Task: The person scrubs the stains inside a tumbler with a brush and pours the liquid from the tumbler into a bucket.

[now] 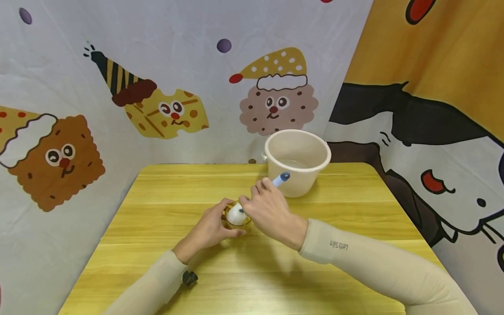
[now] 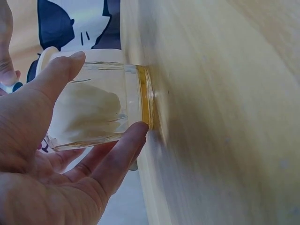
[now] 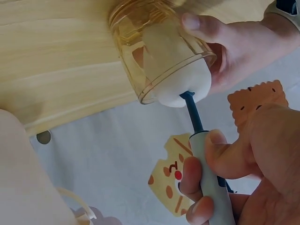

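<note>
Just below the centre of the head view, the left hand (image 1: 208, 227) holds the amber glass (image 3: 125, 40) between thumb and fingers, which lie on opposite sides of its wall. The right hand (image 1: 271, 212) has its fingers curled round the pale handle (image 1: 280, 180) of a cup brush, below its blue neck in the right wrist view. Its white sponge head (image 3: 187, 82) sits inside the glass (bulging slightly past the rim), beyond the right hand's grip.
</note>
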`<state>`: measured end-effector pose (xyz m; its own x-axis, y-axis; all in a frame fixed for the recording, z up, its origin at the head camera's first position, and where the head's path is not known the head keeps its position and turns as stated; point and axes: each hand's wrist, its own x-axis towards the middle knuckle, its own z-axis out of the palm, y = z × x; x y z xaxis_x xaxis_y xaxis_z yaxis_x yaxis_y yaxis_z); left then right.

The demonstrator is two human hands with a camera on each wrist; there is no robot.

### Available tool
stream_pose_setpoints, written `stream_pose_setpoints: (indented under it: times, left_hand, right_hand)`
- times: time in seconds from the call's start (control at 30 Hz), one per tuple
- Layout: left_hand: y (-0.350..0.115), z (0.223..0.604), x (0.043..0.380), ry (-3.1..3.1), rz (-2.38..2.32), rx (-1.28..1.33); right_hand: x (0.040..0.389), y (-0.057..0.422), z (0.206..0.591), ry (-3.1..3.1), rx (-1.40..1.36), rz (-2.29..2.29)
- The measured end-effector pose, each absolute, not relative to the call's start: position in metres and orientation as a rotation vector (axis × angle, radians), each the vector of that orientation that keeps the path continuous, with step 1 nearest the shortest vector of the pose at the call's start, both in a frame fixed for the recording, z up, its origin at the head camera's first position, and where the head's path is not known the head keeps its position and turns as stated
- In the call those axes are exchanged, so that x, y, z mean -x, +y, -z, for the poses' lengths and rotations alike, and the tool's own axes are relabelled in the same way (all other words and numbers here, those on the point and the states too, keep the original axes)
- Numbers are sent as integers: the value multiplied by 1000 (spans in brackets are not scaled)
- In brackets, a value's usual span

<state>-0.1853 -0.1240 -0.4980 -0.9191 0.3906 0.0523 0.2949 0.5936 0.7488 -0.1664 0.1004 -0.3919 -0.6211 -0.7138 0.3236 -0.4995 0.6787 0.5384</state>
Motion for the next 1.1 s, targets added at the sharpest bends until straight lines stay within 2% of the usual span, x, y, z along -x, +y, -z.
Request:
stream_pose_setpoints:
  times: [0.67,1.1]
  left_hand:
    - [-125,498,185,2687,-1241,-671]
    - [-125,495,185,2721,-1200,-637]
  right_hand:
    - [162,94,389,-2236,-941,621]
    - [162,90,383,-2285,-931,661]
